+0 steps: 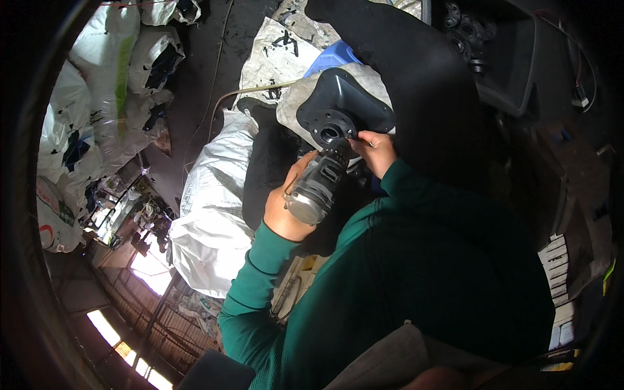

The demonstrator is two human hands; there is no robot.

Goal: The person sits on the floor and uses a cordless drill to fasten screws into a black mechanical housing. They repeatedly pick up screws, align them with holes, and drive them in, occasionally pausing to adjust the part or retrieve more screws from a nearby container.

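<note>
My left hand [286, 208] is wrapped round a dark cordless drill [316, 187], whose front end points away from me. The drill's nose meets a black part with a round, holed flange and a flared, squarish body [342, 97]. This part rests on a pale cloth [290, 117] between my legs. At the flange's right side, the fingertips of my right hand [378, 155] are pinched together. Whatever they hold is too small to make out. The drill hides the lower edge of the flange.
A black bin [525, 71] at the upper right holds several dark round metal parts [465, 32]. White sacks [211, 201] lie to my left, with more sacks [97, 97] farther off. Beyond the black part is a blue object [330, 57]. A thin hose [224, 97] runs across.
</note>
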